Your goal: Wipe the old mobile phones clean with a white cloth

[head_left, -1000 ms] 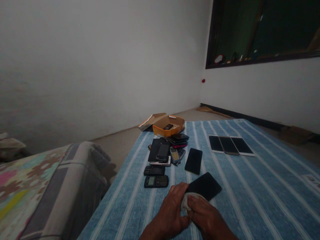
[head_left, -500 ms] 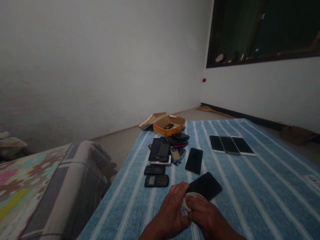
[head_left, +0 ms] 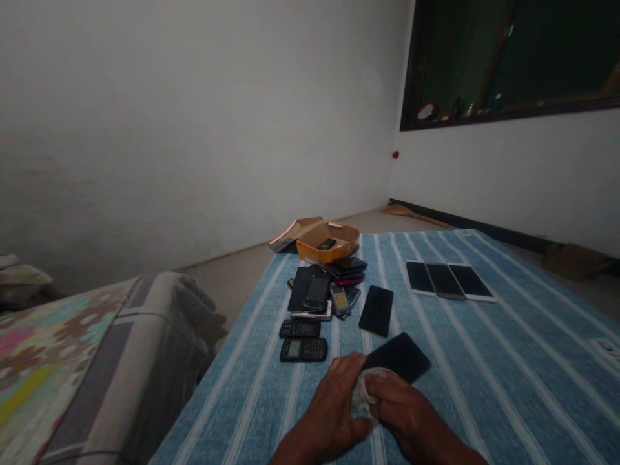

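A dark phone [head_left: 404, 357] is tilted near the front of the blue striped cloth, its near end hidden by my hands. My left hand [head_left: 334, 403] is wrapped round the left edge of this phone. Fingers closed, my right hand [head_left: 404, 403] presses a crumpled white cloth [head_left: 364, 389] against the phone's near part. Just beyond lies another dark phone [head_left: 376, 311]. Two keypad phones, a lower one [head_left: 303, 350] and an upper one [head_left: 299, 329], lie left of my hands.
Several phones, with a black one [head_left: 317, 292] on top, are piled before an orange box [head_left: 334, 245] holding a small phone. Three phones stand side by side at right, the middle one [head_left: 445, 281] dark-framed. A patterned bed cover [head_left: 53, 349] is at left.
My right hand has shifted slightly right, and more of the white cloth shows between my hands. My left hand and the held phone have hardly moved.
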`<state>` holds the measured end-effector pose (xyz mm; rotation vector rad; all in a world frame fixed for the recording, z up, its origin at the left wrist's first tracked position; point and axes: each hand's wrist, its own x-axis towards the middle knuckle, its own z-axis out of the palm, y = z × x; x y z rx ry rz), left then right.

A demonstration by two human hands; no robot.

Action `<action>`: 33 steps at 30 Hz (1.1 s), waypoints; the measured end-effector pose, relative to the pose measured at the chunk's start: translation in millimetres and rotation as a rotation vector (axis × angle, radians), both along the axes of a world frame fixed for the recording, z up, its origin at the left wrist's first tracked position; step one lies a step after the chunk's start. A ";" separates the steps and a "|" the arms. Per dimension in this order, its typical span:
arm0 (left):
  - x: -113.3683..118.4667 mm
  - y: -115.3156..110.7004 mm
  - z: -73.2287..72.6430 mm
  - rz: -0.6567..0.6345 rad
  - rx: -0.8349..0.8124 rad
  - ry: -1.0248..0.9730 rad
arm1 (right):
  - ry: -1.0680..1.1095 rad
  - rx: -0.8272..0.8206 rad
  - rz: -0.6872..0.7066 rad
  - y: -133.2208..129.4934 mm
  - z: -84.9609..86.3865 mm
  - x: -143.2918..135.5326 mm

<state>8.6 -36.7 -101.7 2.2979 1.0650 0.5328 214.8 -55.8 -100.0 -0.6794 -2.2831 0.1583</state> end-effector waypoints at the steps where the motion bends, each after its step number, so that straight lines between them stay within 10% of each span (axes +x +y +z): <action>1: 0.1 0.0 0.6 0.005 -0.009 0.007 | -0.009 -0.012 -0.001 0.8 0.6 3.7; 18: 1.3 0.7 6.1 0.014 -0.050 0.049 | -0.012 0.021 -0.062 -1.0 -9.9 4.3; 33: 10.2 -2.7 25.6 0.060 -0.112 -0.007 | 0.041 -0.279 -0.311 10.9 -8.9 75.0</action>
